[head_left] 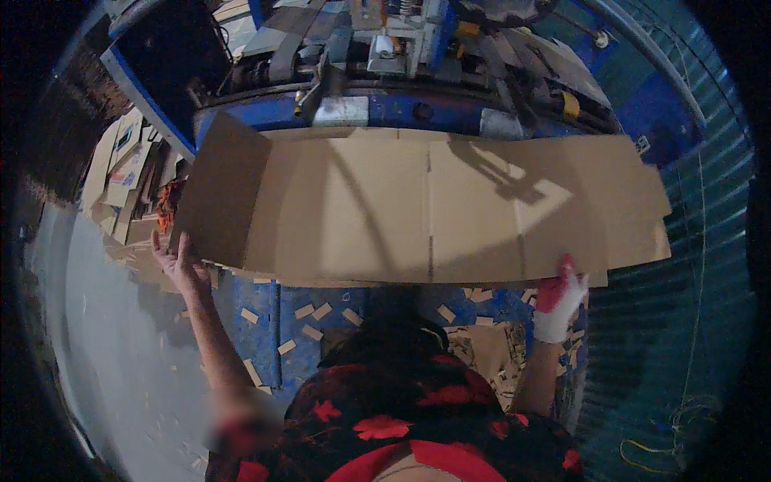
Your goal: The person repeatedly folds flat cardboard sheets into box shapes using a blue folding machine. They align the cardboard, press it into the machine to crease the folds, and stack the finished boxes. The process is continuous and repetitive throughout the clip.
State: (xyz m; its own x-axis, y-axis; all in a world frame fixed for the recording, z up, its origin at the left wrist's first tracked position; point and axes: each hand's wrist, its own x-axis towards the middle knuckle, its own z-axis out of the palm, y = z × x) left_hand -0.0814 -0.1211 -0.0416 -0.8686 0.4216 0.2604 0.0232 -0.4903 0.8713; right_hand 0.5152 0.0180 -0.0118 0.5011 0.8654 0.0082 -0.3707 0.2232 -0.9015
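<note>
A wide brown cardboard sheet (377, 209) with crease lines spans the space before me, up against the front of a blue machine (418, 111). Its left end panel (221, 185) is folded up at an angle, and slots cut its right end. My bare left hand (186, 265) holds the near corner of that left panel, thumb and fingers on either side of the edge. At the near edge toward the right, my right hand (560, 304), in a white and red glove, grips the sheet with the thumb on top. The fingers below the cardboard are hidden.
Metal guides, belts and rollers (385, 52) top the machine. A pile of cardboard pieces (128, 181) lies at the left. Small cardboard scraps (312, 332) litter the blue surface below the sheet. A green corrugated wall (715, 225) runs along the right.
</note>
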